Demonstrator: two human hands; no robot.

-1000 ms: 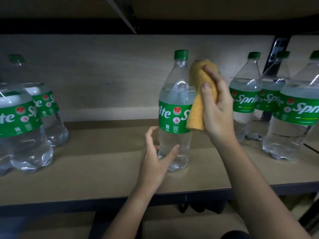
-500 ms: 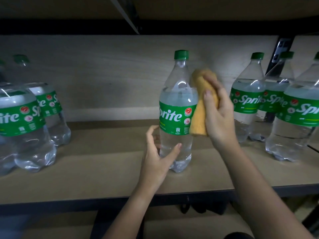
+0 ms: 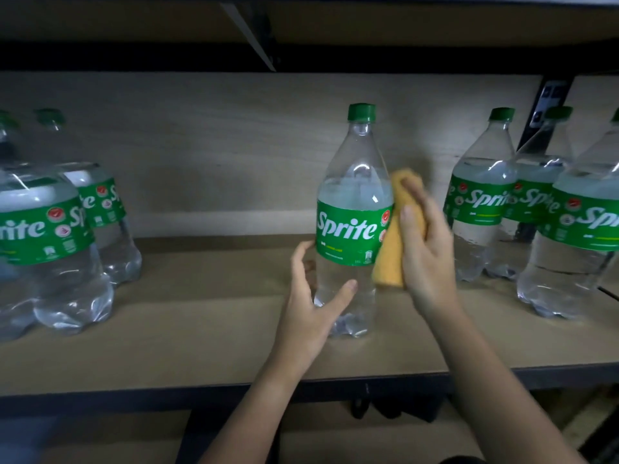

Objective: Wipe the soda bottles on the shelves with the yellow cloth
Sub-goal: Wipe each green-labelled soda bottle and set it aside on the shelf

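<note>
The yellow cloth (image 3: 395, 242) is sitting lower than 1 second ago, against the label of the upright middle bottle (image 3: 353, 209) on the shelf (image 3: 201, 333); right hand (image 3: 427, 252) fingers are clamping it. Left hand (image 3: 313, 309) is cupping the clear-liquid-filled base.

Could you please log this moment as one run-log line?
left hand: steadies middle Sprite bottle low | right hand: presses yellow cloth on its right side | bottle upright

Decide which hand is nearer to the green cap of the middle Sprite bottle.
Right. The right hand, holding the yellow cloth, is at the bottle's label and shoulder, below the green cap. The left hand is farther down, around the bottle's base.
</note>
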